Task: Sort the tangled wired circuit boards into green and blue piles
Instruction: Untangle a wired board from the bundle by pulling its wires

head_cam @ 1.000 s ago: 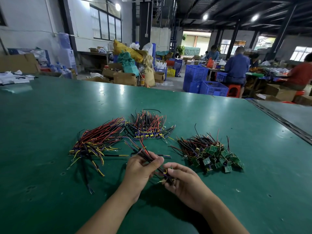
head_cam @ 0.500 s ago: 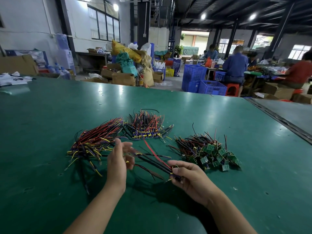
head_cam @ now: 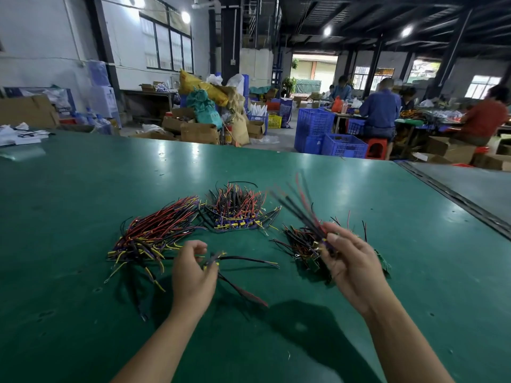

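Our broad green-matted worktable [head_cam: 83, 203] shows open mat on the near side of the heaps and beyond them, its dark seam [head_cam: 456, 201] well off to the right. Half a second ago both hands shared one tangle; now they are apart, so we judge two pieces freed. Our right hand [head_cam: 351, 264] pinches a bundle of red and black leads [head_cam: 298, 205], blurred, above the pile of small green boards [head_cam: 301, 250]. Our left hand [head_cam: 193, 275] curls round a blue-and-yellow wired board [head_cam: 212, 261], with the heap of blue boards [head_cam: 235, 217] just beyond.

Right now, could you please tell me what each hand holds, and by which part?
The left hand pinches a wired board at its board end; the right hand grips a wired bunch near its boards.
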`<state>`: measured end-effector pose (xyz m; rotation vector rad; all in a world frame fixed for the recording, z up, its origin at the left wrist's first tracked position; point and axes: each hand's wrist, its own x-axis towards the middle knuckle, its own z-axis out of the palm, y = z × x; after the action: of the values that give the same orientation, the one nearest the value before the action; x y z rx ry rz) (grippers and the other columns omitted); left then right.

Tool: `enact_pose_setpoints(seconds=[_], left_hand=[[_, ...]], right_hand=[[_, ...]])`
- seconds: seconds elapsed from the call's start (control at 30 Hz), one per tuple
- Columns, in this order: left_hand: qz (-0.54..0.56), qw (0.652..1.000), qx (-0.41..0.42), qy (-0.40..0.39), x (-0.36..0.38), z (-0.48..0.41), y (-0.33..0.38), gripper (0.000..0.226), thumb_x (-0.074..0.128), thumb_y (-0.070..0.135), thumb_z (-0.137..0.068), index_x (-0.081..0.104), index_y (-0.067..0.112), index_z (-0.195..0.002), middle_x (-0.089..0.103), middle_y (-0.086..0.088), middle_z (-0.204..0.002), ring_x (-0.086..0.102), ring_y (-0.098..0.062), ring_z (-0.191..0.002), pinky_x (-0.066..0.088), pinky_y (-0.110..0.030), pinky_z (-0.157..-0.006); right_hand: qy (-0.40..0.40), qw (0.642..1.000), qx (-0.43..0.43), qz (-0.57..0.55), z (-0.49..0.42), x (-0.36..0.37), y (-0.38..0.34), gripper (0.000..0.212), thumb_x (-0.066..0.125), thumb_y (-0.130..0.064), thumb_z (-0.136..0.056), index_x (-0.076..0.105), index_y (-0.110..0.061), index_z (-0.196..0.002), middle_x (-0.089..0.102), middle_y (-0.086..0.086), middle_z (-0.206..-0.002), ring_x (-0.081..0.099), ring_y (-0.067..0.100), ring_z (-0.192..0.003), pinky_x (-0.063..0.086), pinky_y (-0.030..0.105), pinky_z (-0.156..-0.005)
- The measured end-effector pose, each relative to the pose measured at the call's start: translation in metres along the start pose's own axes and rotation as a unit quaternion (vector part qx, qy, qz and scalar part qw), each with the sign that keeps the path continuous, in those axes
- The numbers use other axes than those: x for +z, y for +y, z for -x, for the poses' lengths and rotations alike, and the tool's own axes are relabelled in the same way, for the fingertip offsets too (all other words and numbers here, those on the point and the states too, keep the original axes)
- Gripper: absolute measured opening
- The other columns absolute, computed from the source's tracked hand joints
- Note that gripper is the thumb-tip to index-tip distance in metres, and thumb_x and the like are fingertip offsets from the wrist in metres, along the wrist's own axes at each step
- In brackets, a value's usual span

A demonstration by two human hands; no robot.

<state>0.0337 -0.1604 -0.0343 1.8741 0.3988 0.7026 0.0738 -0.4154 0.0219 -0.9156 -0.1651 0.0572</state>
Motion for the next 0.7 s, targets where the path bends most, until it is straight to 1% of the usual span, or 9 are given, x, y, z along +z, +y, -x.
enact_pose_setpoints(seconds=[0.1,0.17,0.27,0.33,0.4,0.47,0.5,0.57,0.7], left_hand=[[-0.153,0.985,0.035,-0.074,0.001,0.000,-0.005,0.046,0.068,-0.002,-0.075,0.056,0.011,-0.117,0.053,-0.008,-0.114,0.046,-0.027,-0.110,0.039,-0.037,-0.092],[-0.209,0.972,0.049,-0.100,0.000,0.001,-0.006,0.053,0.066,0.001,-0.076,0.053,0.011,-0.127,0.051,-0.008,-0.124,0.042,-0.028,-0.118,0.035,-0.035,-0.097],[-0.239,0.959,0.086,-0.128,0.000,0.002,-0.008,0.056,0.063,0.003,-0.080,0.050,0.009,-0.134,0.048,-0.008,-0.134,0.039,-0.028,-0.127,0.033,-0.036,-0.105],[-0.245,0.957,0.081,-0.132,0.001,0.002,-0.007,0.055,0.058,0.003,-0.083,0.049,0.012,-0.137,0.050,-0.007,-0.136,0.038,-0.027,-0.131,0.031,-0.037,-0.110],[-0.259,0.955,0.068,-0.129,0.001,0.003,-0.005,0.057,0.054,0.004,-0.086,0.046,0.016,-0.140,0.053,-0.007,-0.135,0.038,-0.027,-0.133,0.031,-0.038,-0.110],[-0.272,0.952,0.078,-0.120,0.002,0.004,-0.005,0.056,0.056,0.008,-0.087,0.046,0.019,-0.141,0.057,-0.005,-0.129,0.042,-0.025,-0.128,0.034,-0.036,-0.107],[-0.272,0.952,0.084,-0.114,0.001,0.004,-0.005,0.054,0.059,0.011,-0.087,0.048,0.020,-0.140,0.058,-0.003,-0.125,0.043,-0.024,-0.124,0.036,-0.035,-0.105],[-0.275,0.951,0.096,-0.100,0.000,0.004,-0.006,0.048,0.065,0.019,-0.087,0.054,0.022,-0.133,0.062,0.000,-0.116,0.047,-0.023,-0.115,0.038,-0.034,-0.099],[-0.271,0.954,0.099,-0.082,0.002,0.004,-0.001,0.021,0.067,0.030,-0.088,0.064,0.026,-0.108,0.066,0.005,-0.098,0.054,-0.021,-0.099,0.044,-0.035,-0.085]], right_hand=[[0.062,0.993,-0.097,0.035,-0.012,-0.009,-0.017,0.020,0.064,0.003,-0.076,0.075,-0.008,-0.089,0.075,0.006,-0.082,0.071,0.015,-0.074,0.058,0.022,-0.070],[0.125,0.963,-0.162,0.172,-0.022,-0.020,-0.029,0.024,0.067,0.003,-0.083,0.072,-0.015,-0.098,0.076,0.001,-0.080,0.072,0.017,-0.077,0.058,0.023,-0.075],[0.234,0.857,-0.197,0.415,-0.037,-0.042,-0.043,0.028,0.070,-0.013,-0.087,0.070,-0.019,-0.115,0.075,0.002,-0.088,0.071,0.023,-0.088,0.057,0.040,-0.088],[0.266,0.779,-0.192,0.534,-0.041,-0.056,-0.047,0.031,0.068,-0.022,-0.089,0.068,-0.018,-0.120,0.074,0.008,-0.100,0.068,0.024,-0.093,0.052,0.046,-0.095],[0.238,0.736,-0.173,0.609,-0.043,-0.063,-0.046,0.029,0.068,-0.026,-0.090,0.070,-0.016,-0.118,0.074,0.010,-0.100,0.065,0.020,-0.079,0.054,0.038,-0.083],[0.174,0.711,-0.123,0.671,-0.043,-0.066,-0.041,0.034,0.060,-0.038,-0.094,0.073,-0.009,-0.106,0.072,0.014,-0.084,0.060,0.021,-0.066,0.048,0.032,-0.065],[0.145,0.699,-0.094,0.694,-0.043,-0.066,-0.038,0.049,0.049,-0.047,-0.096,0.072,-0.003,-0.096,0.069,0.016,-0.078,0.060,0.028,-0.068,0.043,0.033,-0.063],[0.120,0.699,-0.057,0.703,-0.043,-0.068,-0.035,0.072,0.028,-0.057,-0.096,0.067,0.003,-0.091,0.066,0.024,-0.083,0.061,0.038,-0.086,0.040,0.036,-0.068],[0.104,0.732,0.002,0.673,-0.048,-0.071,-0.035,0.071,0.016,-0.058,-0.099,0.067,-0.014,-0.122,0.058,0.023,-0.131,0.050,0.035,-0.123,0.034,0.034,-0.089]])
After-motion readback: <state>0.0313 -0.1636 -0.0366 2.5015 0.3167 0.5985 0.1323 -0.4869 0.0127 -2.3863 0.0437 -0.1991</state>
